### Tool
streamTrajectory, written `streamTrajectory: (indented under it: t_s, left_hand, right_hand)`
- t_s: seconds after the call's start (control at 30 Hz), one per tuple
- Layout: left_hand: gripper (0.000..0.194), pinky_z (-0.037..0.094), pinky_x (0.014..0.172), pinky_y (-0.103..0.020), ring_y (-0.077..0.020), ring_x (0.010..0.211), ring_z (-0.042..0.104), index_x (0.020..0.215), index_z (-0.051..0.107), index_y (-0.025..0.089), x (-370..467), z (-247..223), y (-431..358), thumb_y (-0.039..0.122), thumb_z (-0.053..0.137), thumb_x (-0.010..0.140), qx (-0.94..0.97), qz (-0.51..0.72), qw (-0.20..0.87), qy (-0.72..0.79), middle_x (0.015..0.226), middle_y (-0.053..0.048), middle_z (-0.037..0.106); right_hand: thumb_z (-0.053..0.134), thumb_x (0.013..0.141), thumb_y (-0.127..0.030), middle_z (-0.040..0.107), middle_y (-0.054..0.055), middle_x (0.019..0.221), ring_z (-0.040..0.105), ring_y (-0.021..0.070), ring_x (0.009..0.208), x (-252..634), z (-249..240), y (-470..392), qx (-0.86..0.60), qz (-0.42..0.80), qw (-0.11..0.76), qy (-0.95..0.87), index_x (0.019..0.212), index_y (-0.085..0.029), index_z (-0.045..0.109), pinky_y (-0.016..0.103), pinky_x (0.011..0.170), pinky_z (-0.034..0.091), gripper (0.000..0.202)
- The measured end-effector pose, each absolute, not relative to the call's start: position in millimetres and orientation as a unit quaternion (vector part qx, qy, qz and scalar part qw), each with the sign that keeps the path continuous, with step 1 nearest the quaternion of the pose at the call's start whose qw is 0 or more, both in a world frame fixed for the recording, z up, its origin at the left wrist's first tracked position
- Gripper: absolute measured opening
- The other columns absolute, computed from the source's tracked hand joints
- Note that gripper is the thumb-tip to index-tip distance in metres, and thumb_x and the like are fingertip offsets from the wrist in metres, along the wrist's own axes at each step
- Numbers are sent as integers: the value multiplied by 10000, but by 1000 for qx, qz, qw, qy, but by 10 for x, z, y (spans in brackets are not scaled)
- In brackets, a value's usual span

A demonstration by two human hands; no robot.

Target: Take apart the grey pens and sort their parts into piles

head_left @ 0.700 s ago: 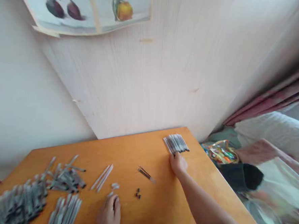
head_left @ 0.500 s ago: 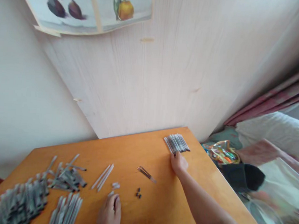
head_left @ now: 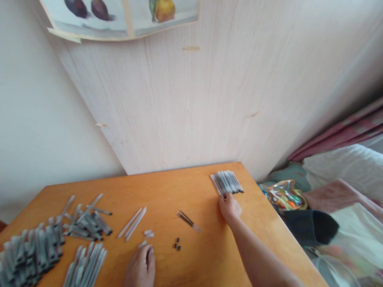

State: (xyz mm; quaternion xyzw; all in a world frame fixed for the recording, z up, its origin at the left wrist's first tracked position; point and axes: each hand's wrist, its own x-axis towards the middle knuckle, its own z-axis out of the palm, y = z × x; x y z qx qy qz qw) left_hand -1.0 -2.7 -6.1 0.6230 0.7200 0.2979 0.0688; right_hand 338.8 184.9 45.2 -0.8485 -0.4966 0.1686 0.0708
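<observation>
My right hand (head_left: 230, 208) is closed at the near end of a row of pens (head_left: 227, 182) at the table's back right; its fingertips touch the row's left side. My left hand (head_left: 141, 270) rests with curled fingers by the front edge, close to small white caps (head_left: 148, 233); whatever its fingers hold is hidden. Beyond it lie a few clear pen tubes (head_left: 133, 223). Between the hands are thin dark refills (head_left: 188, 221) and several small black plugs (head_left: 177, 245).
On the left are a large heap of pens (head_left: 29, 252), a looser pile (head_left: 89, 221) and a bundle of tubes (head_left: 85, 267). The wooden table (head_left: 169, 185) meets a wall panel. Off its right side stand a dark bin (head_left: 311, 227) and a bag (head_left: 287, 197).
The view has shifted slightly. Both hands stay in nearly the same places, and the things on the table lie as before.
</observation>
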Motion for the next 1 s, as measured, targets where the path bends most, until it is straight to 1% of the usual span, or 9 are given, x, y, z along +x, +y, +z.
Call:
streamTrajectory:
  t_s: [0.17,0.3,0.53,0.67,0.77,1.0]
  left_hand:
    - [242,528,766,-363,-237,850,676,936,605,207,1,-45,-29,347,411,897,623,290,67,724,930,-83,707]
    - [244,520,772,-366,-239,851,673,942,600,205,10,-35,-35,344,404,902,625,290,67,722,927,-86,704]
    - [225,512,761,-359,-233,838,667,915,606,209,26,-5,-23,326,416,893,631,301,60,713,905,-84,698]
    - [235,504,770,-368,-235,842,658,934,599,203,70,21,-29,323,399,906,623,303,63,719,913,-89,689]
    - [230,491,789,-370,-233,861,646,926,596,201,124,59,-48,306,393,910,616,295,71,727,924,-91,678]
    - [200,459,777,-329,-208,849,618,919,588,196,201,163,-70,242,393,906,597,271,94,749,881,-80,645]
  right_hand:
    - [309,946,-428,701,96,972,662,227,881,3379,436,1762,-842,154,76,-511,1052,-215,600,302,698,442,376]
    - [325,945,-434,702,83,965,655,213,880,3365,425,1710,-832,147,79,-530,1043,-226,619,281,690,428,373]
    - [315,949,-445,705,82,946,656,214,858,3346,434,1678,-823,136,81,-545,1028,-232,645,277,671,417,400]
    - [329,948,-428,703,95,955,653,207,849,3351,435,1621,-813,134,75,-562,1046,-227,652,270,672,407,393]
    - [324,951,-422,706,88,966,650,203,839,3355,415,1566,-803,140,74,-574,1065,-235,650,264,642,387,392]
    - [310,948,-442,701,78,1004,650,217,861,3259,401,1435,-778,164,69,-603,1066,-226,634,264,594,348,406]
